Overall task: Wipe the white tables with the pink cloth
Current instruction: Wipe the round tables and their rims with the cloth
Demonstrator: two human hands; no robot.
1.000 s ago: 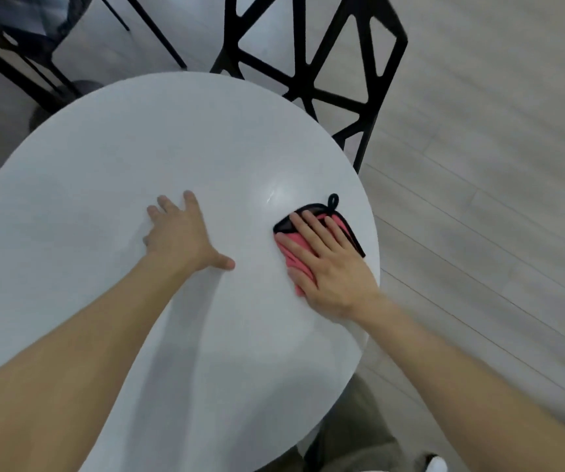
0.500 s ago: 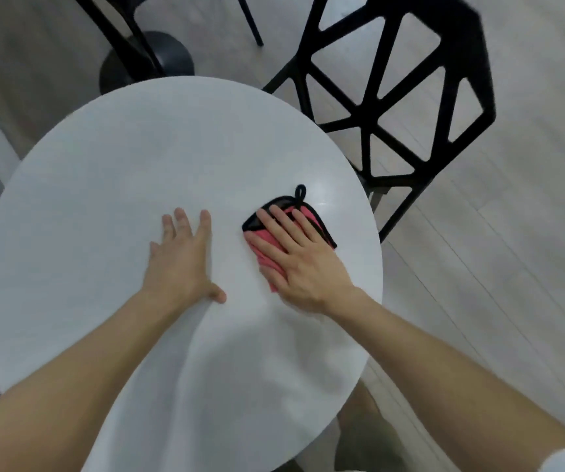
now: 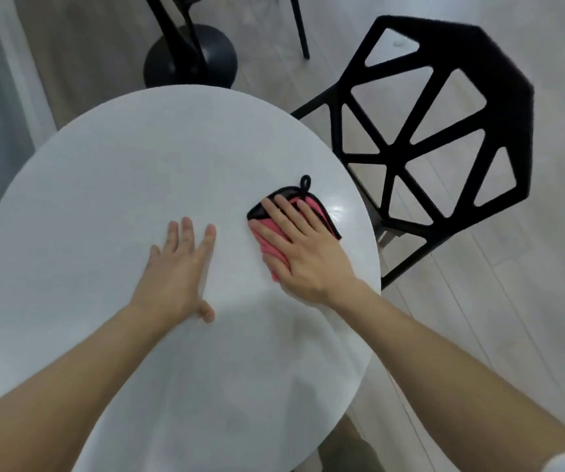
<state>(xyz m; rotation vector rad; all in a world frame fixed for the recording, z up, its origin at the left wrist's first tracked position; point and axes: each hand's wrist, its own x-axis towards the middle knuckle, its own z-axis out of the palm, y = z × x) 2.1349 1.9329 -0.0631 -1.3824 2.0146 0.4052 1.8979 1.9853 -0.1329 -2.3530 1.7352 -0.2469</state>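
While flat: R hand (image 3: 305, 253) on pink cloth (image 3: 268, 239) nr table (image 3: 104, 199) rim, L hand (image 3: 175, 267) beside.

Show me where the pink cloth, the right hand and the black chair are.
pink cloth (image 3: 271, 258), head view, pink fold beside the thumb
right hand (image 3: 308, 257), head view, back of the hand
black chair (image 3: 499, 63), head view, broad solid part of its frame

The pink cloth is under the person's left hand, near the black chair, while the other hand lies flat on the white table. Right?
Wrong hand. The head view shows the pink cloth under the right hand, near the black chair; the left hand is the one lying flat on the white table.
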